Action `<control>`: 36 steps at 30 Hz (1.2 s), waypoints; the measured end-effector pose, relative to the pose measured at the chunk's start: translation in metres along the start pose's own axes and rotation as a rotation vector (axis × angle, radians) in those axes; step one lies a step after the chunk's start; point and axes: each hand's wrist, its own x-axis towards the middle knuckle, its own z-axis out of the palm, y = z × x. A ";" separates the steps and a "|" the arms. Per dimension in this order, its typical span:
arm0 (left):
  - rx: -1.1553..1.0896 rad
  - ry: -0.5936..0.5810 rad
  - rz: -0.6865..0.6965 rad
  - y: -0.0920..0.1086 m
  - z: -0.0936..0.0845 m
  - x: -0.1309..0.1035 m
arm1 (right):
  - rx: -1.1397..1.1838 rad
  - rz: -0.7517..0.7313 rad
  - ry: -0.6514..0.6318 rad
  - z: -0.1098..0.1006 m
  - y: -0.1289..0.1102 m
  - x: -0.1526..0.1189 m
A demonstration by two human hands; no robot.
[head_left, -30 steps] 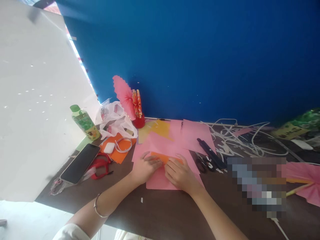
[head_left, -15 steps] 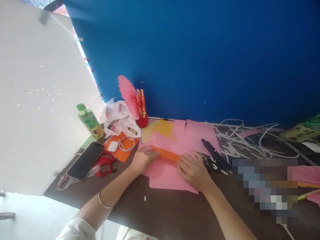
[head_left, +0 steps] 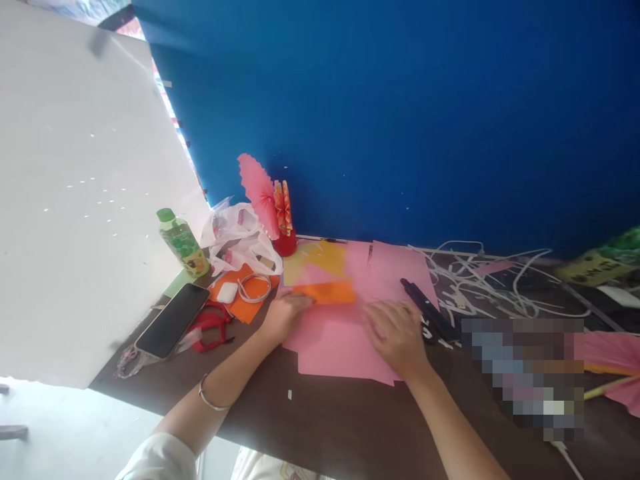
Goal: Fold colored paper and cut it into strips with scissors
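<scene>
A folded orange paper strip (head_left: pixel 330 292) lies slanted above the pink paper sheets (head_left: pixel 333 353). My left hand (head_left: pixel 286 315) is closed on the strip's left end. Just right of the strip's other end, my right hand (head_left: pixel 397 333) hovers over or rests on the pink paper, its fingers loosely stretched and smeared by motion. I see a gap between those fingers and the strip. Yellow paper (head_left: pixel 320 257) lies behind the strip. Scissors, partly hidden, and a black long-shaped object (head_left: pixel 427 307) are beside my right hand.
To the left are a phone (head_left: pixel 173 320), a red strap-like item (head_left: pixel 213 330), an earbud case (head_left: pixel 227 292), a coiled cable (head_left: pixel 255 288) and a green-capped bottle (head_left: pixel 184 243). A pleated pink paper fan (head_left: pixel 259 190) stands in a red cup (head_left: pixel 286 243). White cables (head_left: pixel 505 280) tangle at right.
My right hand has come off the orange paper strip and moved slightly right. The strip's right end has swung up and away from me; my left hand keeps its end.
</scene>
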 end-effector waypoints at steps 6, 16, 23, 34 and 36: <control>0.035 0.034 0.134 0.018 0.004 -0.002 | 0.069 -0.086 -0.088 0.014 -0.038 0.000; 0.134 0.007 0.369 0.027 0.003 0.003 | 0.089 -0.119 -0.074 0.022 -0.043 -0.001; 0.223 -0.044 0.393 0.033 0.005 0.002 | 0.106 -0.138 -0.087 0.023 -0.045 -0.001; 0.305 -0.082 0.414 0.027 -0.006 0.006 | 0.069 -0.087 -0.057 0.008 -0.028 -0.001; 0.315 -0.073 0.402 0.027 -0.008 0.007 | 0.051 -0.070 -0.016 0.006 -0.024 -0.002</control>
